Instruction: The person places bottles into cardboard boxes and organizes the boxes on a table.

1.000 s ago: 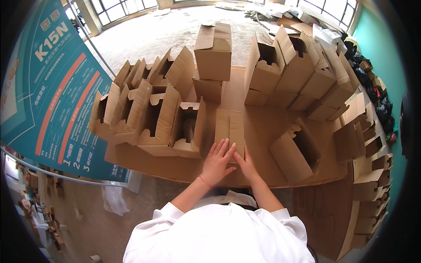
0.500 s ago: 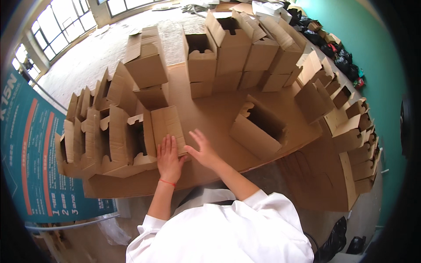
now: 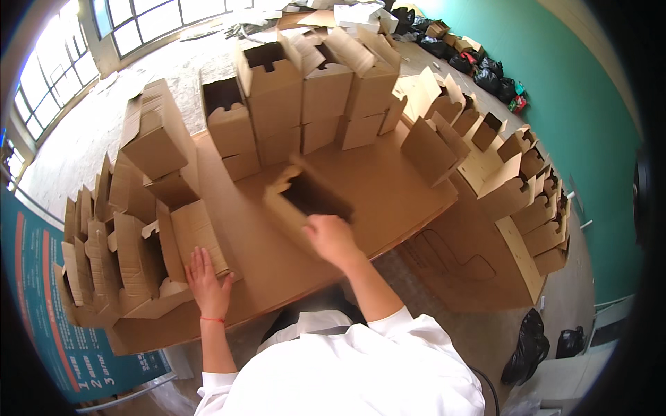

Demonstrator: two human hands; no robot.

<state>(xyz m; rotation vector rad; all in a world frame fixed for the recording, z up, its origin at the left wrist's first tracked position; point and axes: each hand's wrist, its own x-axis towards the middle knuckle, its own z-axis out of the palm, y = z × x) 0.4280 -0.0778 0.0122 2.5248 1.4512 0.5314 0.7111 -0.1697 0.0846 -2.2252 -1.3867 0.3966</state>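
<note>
cardboard flat sheet (image 3: pixel 201 236) now lies under the spread left hand (image 3: pixel 207 281) while the right hand (image 3: pixel 331 239) has moved to clasp an open box (image 3: pixel 305 204) on the bench (image 3: pixel 388 187).

The setting is a packing workshop or warehouse-type work hall. Evidence: a desk (image 3: pixel 388 201) surfaced in brown cardboard at the centre of the frame; folded cardboard boxes (image 3: pixel 305 90) stacked in rows along its upper edge; flat and half-folded box blanks (image 3: pixel 118 256) standing in a dense row at the left; further boxes (image 3: pixel 527 194) piled at the right. The bare concrete floor (image 3: pixel 90 132) runs to large industrial windows (image 3: pixel 48 83) at the upper left. Black bags (image 3: pixel 479 69) line the teal wall (image 3: pixel 583 118) at the upper right.
</note>
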